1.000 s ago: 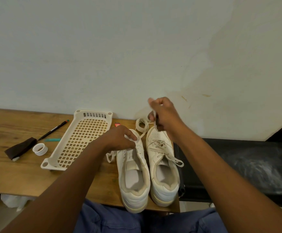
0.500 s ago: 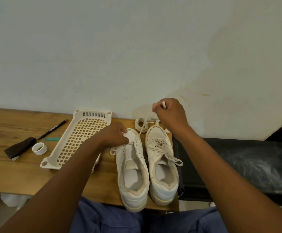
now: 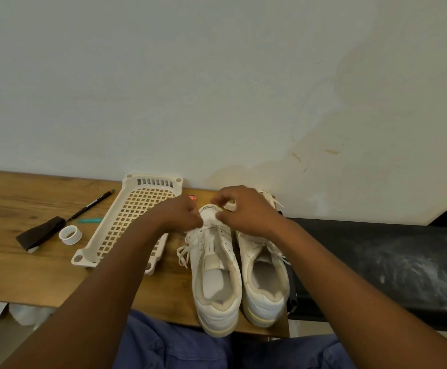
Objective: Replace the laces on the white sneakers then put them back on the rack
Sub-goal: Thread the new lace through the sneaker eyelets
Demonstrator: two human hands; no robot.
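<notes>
Bare tabletop (image 3: 17, 275) lies left of the rack (image 3: 126, 222); the wall (image 3: 217, 89) closes off behind the sneakers (image 3: 241, 275).

This looks like a plain room in a home, perhaps a spare corner used for odd jobs. A wooden table (image 3: 25, 272) stands against a stained, bare white wall (image 3: 217, 89), with a dusty black bench (image 3: 376, 262) beside it. A marker (image 3: 90, 205), tape roll (image 3: 70, 235) and plastic rack (image 3: 126, 222) lie about.
</notes>
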